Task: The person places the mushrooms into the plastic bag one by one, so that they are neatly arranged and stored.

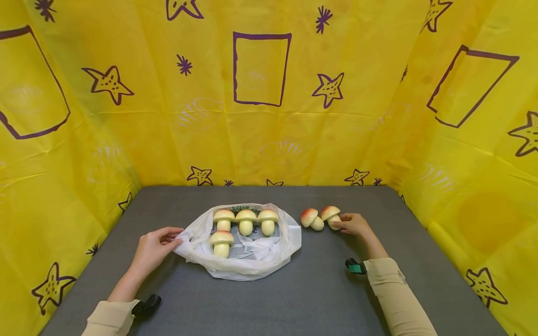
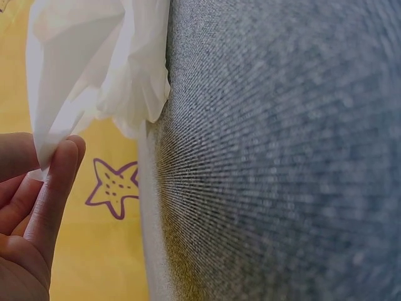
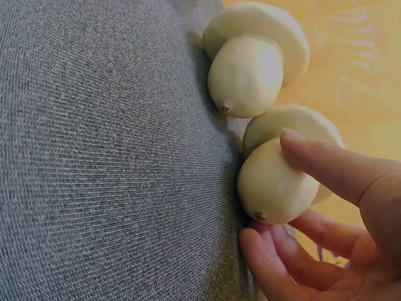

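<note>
My left hand (image 1: 154,245) pinches the left edge of a white plastic bag (image 1: 235,270) between thumb and fingers; the left wrist view shows the thin plastic (image 2: 69,119) drawn up from the fingertips. Inside the bag's wide mouth lie several toy mushrooms (image 1: 221,244) with pale stems and reddish-cream caps. To the right of the bag, my right hand (image 1: 355,225) grips the stem of another toy mushroom (image 3: 276,182), thumb on top and fingers at its lower side. A further toy mushroom (image 1: 312,219) lies just left of it, between that one and the bag.
A dark grey cloth-covered table (image 1: 294,303) carries everything. Yellow curtains (image 1: 269,140) with purple starfish drawings stand around its back and both sides. Black straps with small devices sit at both wrists.
</note>
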The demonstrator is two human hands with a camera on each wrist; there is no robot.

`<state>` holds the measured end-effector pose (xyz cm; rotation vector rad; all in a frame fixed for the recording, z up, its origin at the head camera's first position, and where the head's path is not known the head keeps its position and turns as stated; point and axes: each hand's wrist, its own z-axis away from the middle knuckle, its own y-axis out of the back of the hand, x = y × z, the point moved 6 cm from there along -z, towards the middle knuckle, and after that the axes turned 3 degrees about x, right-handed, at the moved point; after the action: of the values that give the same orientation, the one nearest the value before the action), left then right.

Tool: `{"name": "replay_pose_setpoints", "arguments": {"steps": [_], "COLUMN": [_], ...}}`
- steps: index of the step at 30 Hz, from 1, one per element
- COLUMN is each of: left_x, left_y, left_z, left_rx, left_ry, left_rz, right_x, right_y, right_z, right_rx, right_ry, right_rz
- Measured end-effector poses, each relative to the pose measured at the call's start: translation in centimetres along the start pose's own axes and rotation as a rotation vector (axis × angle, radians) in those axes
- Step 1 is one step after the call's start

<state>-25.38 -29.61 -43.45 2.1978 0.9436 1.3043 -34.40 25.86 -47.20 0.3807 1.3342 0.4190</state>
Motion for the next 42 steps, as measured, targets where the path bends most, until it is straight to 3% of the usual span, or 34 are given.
{"name": "replay_pose_setpoints", "arguments": {"steps": [9,18,33,42], "left_x": [0.2,0.1,0.3,0.7], "left_y": [0.1,0.1,0.1,0.2], "left_z": [-0.1,0.1,0.0,0.0], "left_rx": [0.001,-0.002,-0.001,-0.007], "left_ry": [-0.001,0.013,0.027,0.017], "left_rz": [0.009,-0.006,0.006,0.015], "right_x": [-0.1,-1.0,-2.5,-3.5], "right_y": [0.5,0.9,1.2,1.5], "right_z": [0.7,2.1,3.8,4.8], "right_rx": [0.04,0.082,0.105,0.127], "right_ry": [0.0,0.027,0.085,0.125], "right_rz": [0.033,0.134,0.144,0.223]}}
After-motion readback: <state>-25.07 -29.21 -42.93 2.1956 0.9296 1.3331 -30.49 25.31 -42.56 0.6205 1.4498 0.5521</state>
